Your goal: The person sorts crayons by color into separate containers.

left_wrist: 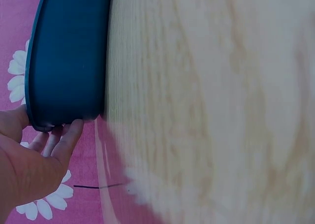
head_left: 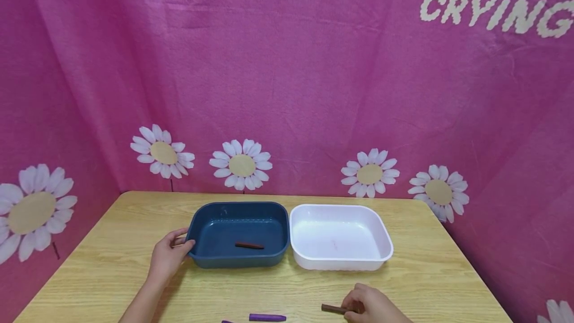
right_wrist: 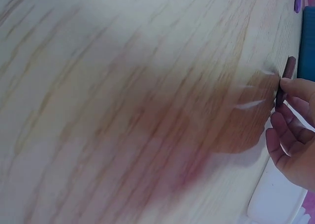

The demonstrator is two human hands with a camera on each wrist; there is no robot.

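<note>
My left hand (head_left: 166,259) grips the left end of a dark blue tray (head_left: 237,262), thumb at the rim and fingers against the outer wall, as the left wrist view also shows. A reddish-brown crayon (head_left: 249,245) lies inside that tray. Near the table's front, my right hand (head_left: 371,305) pinches a dark brown crayon (head_left: 332,308) between thumb and fingers, close over the wood; the right wrist view shows this crayon (right_wrist: 291,67) jutting past the thumb.
Right beside the blue tray stands a white tray (head_left: 341,264). A purple crayon (head_left: 267,317) lies on the wooden table (head_left: 121,233) at the front, with part of another purple one (head_left: 226,321) at the frame's edge. Pink flowered cloth (head_left: 305,88) hangs behind and at both sides.
</note>
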